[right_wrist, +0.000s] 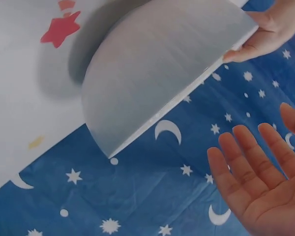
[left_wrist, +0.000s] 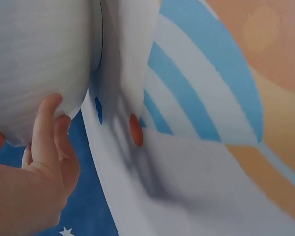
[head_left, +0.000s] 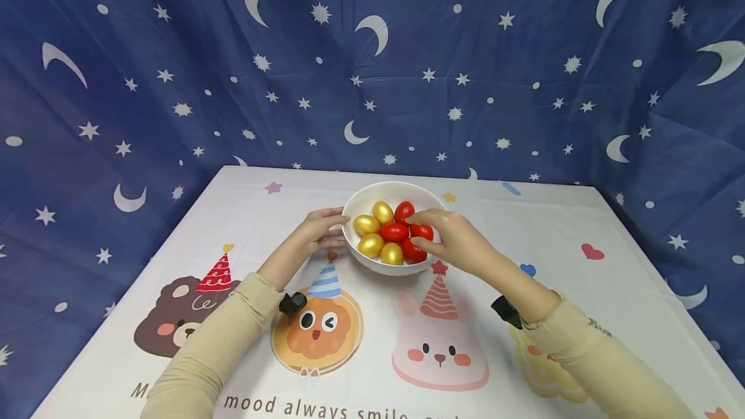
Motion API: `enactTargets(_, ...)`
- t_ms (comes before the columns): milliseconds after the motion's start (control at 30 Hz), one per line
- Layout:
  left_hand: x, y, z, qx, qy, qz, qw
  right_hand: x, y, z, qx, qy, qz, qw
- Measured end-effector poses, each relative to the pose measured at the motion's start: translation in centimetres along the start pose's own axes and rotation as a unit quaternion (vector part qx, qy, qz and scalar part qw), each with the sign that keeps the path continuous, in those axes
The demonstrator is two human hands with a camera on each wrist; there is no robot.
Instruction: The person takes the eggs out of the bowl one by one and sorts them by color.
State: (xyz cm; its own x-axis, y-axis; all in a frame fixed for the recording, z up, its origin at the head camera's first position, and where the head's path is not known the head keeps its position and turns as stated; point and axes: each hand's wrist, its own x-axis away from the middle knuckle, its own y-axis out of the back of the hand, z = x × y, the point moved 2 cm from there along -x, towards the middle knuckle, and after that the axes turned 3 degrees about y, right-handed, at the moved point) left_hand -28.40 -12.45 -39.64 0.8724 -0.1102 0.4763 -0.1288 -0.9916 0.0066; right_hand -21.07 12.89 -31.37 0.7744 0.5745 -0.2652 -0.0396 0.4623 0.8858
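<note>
A white bowl near the middle of the table holds several gold eggs, mostly at its left, and several red eggs, mostly at its right. My left hand holds the bowl's left side. In the left wrist view its fingers bend against the bowl's outer wall, and in the right wrist view its thumb is at the rim. Over the bowl's right side is my right hand, fingers spread above the red eggs. The right wrist view shows that palm with nothing in it.
A white tablecloth printed with cartoon animals, party hats and lettering covers the table. Behind it and along both sides hangs a blue curtain with white moons and stars. A small black device sits by the left wrist, another by the right.
</note>
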Motion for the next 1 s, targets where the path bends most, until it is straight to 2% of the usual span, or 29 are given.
enactTargets(133,0.0,0.6,-0.1,0.009,0.031,0.0,0.9995,-0.8,-0.3,0.1,0.006,0.013,0.021,1.0)
enactTargets(267,0.1,1.0,-0.7,0.0,0.045,-0.002,0.999,-1.3,-0.4,0.1,0.013,0.016,0.036,0.999)
enactTargets(400,0.1,1.2,-1.2,-0.003,0.042,0.004,0.9991,-1.9,-0.1,0.2,0.026,0.02,0.051,0.998)
enactTargets(567,0.0,0.9,-1.6,-0.024,0.043,-0.007,0.9988,-3.0,0.5,0.4,0.042,0.025,0.075,0.996)
enactTargets(767,-0.4,0.9,-1.3,-0.016,0.044,-0.014,0.9988,-4.6,0.9,0.6,0.048,0.043,0.098,0.993)
enactTargets(900,-0.6,0.6,-0.9,-0.008,0.043,-0.025,0.9987,-5.6,1.1,0.4,0.052,0.026,0.121,0.991)
enactTargets(1000,-0.6,0.2,-0.9,-0.017,0.03,-0.032,0.9989,-6.5,1.1,0.3,0.043,0.013,0.14,0.989)
